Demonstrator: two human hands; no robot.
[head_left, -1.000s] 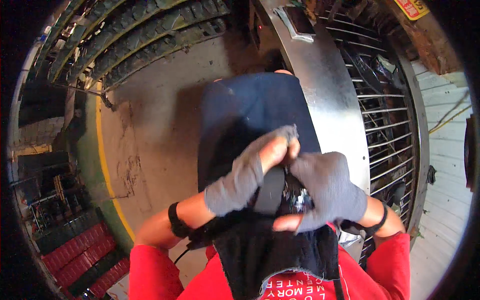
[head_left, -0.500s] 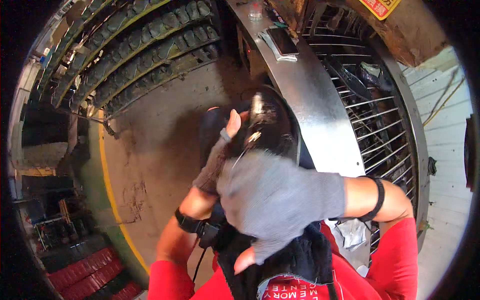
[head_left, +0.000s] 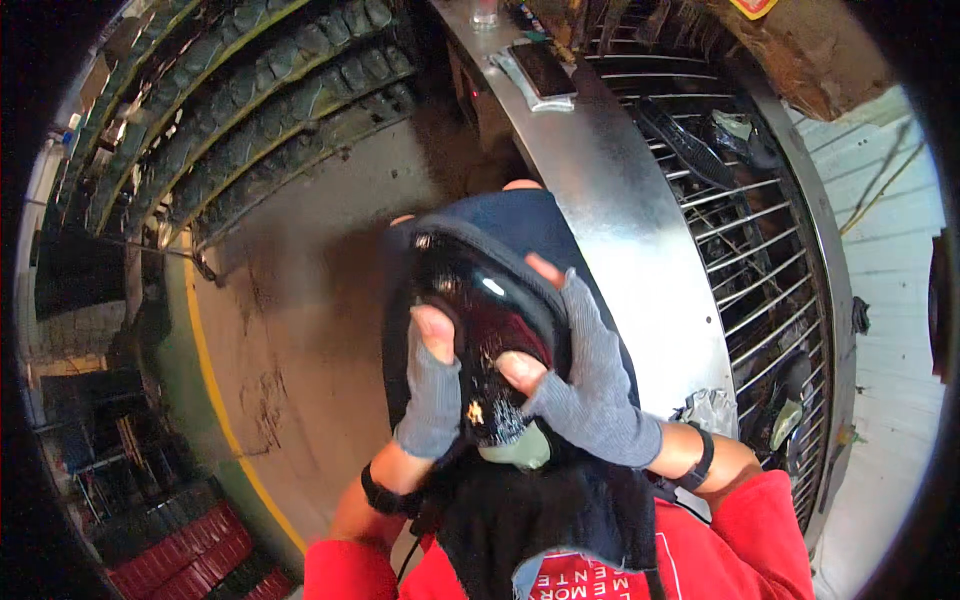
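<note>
A glossy black shoe lies across my lap, its rounded toe pointing away from me. Out of its near end sticks the pale green end of a shoe last. Along the left side, my left hand, in a grey fingerless glove, grips it with the thumb on top. My right hand, gloved the same way, closes on the right side, thumb pressed on the upper and a fingertip at the far edge. The other fingers of both hands are hidden beneath. Dark cloth covers my legs under the shoe.
A metal bench runs along my right, with a phone on cloth at its far end. Beside it, a barred rack holds dark shoe pieces. Shelves of dark shoe forms stand at the far left, above a bare floor.
My right hand has swung from across the shoe to its right side. The shoe, blurred and mostly covered before, now lies in plain view between both hands, thumbs on top.
</note>
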